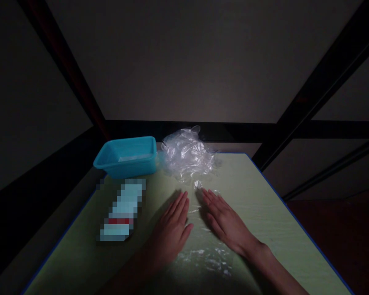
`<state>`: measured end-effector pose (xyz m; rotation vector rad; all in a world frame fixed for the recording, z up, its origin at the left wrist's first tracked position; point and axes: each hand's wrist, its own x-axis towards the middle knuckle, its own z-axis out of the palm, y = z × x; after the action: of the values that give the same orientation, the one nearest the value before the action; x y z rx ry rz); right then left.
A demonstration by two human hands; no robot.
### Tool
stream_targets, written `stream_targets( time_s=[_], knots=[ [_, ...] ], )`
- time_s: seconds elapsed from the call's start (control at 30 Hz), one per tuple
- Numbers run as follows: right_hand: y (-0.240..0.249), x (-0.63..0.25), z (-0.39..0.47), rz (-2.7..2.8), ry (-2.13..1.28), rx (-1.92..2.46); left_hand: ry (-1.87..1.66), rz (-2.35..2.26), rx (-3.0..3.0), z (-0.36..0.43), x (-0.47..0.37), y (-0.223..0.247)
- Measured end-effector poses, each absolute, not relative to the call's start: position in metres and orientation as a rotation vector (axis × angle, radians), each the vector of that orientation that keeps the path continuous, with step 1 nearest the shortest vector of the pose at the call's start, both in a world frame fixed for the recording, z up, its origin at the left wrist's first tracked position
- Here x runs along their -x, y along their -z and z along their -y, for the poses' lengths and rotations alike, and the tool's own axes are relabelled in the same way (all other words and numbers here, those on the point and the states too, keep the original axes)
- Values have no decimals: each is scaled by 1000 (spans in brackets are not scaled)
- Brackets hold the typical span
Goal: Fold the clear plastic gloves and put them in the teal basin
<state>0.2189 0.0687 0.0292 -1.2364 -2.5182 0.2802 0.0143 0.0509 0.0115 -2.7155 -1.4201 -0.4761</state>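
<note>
On the table a thin, clear plastic sheet or bag [203, 256] lies flat, shiny and creased; its exact outline is hard to make out. My left hand [174, 225] is stretched out over its left side, palm down, fingers together and pointing away from me. Opposite it, my right hand [224, 219] rests palm down with its fingers extended and angled inward. Neither hand grips anything. Just beyond my fingertips sits a crumpled heap of clear plastic [189, 153], whose separate pieces I cannot tell apart.
A blue plastic basin [130, 169] stands at the table's back left, with something pale inside. Nearer me lies a pixelated light-blue object with a red band [123, 209]. The pale green table [264, 213] has blue edges and meets a wall [190, 61] at the back.
</note>
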Motion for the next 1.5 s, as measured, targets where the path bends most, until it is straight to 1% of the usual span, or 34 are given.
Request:
stream_targets(
  time_s=[0.13, 0.27, 0.5, 0.7, 0.9, 1.0, 1.2, 1.4, 1.5],
  knots=[
    [-32, -216, -53, 2577, -315, 1181, 362, 1302, 2831, -36, -13, -11],
    [-28, -212, -41, 2624, -354, 1187, 236, 1339, 2883, -32, -18, -7],
    [-13, -222, -37, 2681, -293, 1166, 181, 1390, 2992, -30, -16, -12],
    [-17, -236, -40, 2722, -305, 1196, 88, 1458, 3016, -28, -16, -16],
    [-21, -267, -45, 2701, -275, 1304, 89, 1444, 2980, -29, -14, -14],
    [-23, -284, -47, 2647, -333, 1356, 121, 1372, 2959, -30, -14, -19],
    [-21, -292, -44, 2424, -401, 1518, 253, 1031, 3086, -20, -38, -31],
    [-13, -275, -42, 2480, -237, 1613, 98, 951, 3260, -7, -56, -25],
    [-10, -273, -42, 2485, -180, 1627, 106, 936, 3310, -5, -53, -26]
  ],
)
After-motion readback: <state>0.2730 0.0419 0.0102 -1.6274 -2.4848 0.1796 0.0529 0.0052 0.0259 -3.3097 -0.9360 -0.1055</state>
